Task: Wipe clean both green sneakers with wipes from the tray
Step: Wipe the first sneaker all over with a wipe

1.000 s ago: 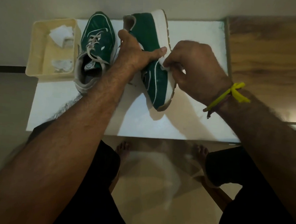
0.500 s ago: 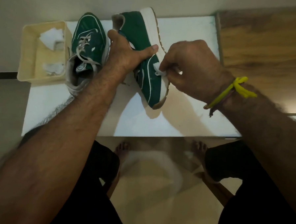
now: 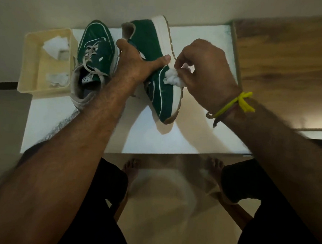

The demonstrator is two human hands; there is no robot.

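Note:
My left hand (image 3: 139, 64) grips a green sneaker (image 3: 151, 39) with a white sole, tilted on its side above the white table (image 3: 174, 139), toe toward me. My right hand (image 3: 204, 68) pinches a crumpled white wipe (image 3: 171, 78) and presses it on the sneaker's green side by the sole. The second green sneaker (image 3: 94, 49) stands upright on the table to the left, laces up. A cream tray (image 3: 31, 62) at the far left holds two white wipes (image 3: 55, 45).
A wooden surface (image 3: 290, 63) adjoins the table on the right. A pale wall runs behind the table. My bare feet (image 3: 130, 168) and dark-clothed legs show below the table's front edge, on a glossy floor.
My right hand slid the wipe from the white sole edge onto the green side of the held sneaker, and more of the wipe shows. The left hand keeps its grip.

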